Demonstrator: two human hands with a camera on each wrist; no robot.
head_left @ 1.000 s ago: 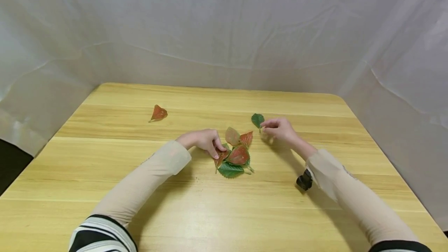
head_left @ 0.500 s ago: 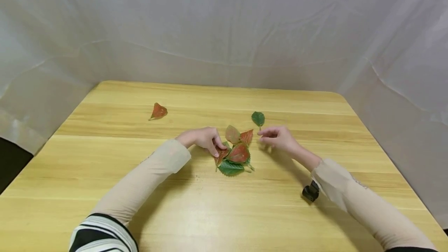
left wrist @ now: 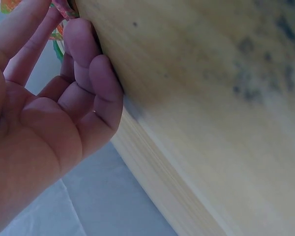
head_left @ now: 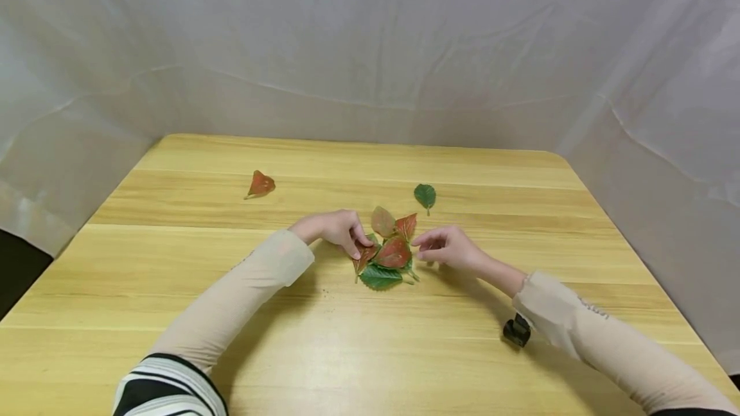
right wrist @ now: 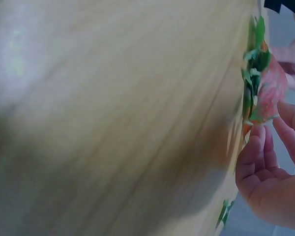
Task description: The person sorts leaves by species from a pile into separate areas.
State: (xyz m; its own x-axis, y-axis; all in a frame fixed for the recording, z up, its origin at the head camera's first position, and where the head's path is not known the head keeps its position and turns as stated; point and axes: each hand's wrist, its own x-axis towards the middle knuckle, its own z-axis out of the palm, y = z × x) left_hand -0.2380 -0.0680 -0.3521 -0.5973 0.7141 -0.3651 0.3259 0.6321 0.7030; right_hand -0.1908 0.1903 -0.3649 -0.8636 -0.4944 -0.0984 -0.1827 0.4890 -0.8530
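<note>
A cluster of overlapping red and green leaves lies mid-table in the head view, with a round red leaf (head_left: 394, 253) on top and a green leaf (head_left: 380, 277) at its front. My left hand (head_left: 338, 228) pinches a narrow red leaf (head_left: 361, 262) at the cluster's left side between thumb and index finger. In the left wrist view, the leaves are mostly cut off beyond the fingers. At the right edge of the cluster, my right hand (head_left: 451, 248) has its thumb and fingers slightly parted, close beside the round red leaf. The right wrist view shows those fingertips near a reddish leaf (right wrist: 272, 88).
A lone green leaf (head_left: 425, 195) lies behind the right hand. Another red leaf (head_left: 261, 184) is at the back left of the wooden table (head_left: 324, 352). Pale sheeting (head_left: 370, 50) surrounds the table, and a black camera (head_left: 517, 330) is below the right wrist.
My right hand has left the lone green leaf and moved toward me and leftward to the cluster's right edge. The left hand has stayed on the narrow red leaf.
</note>
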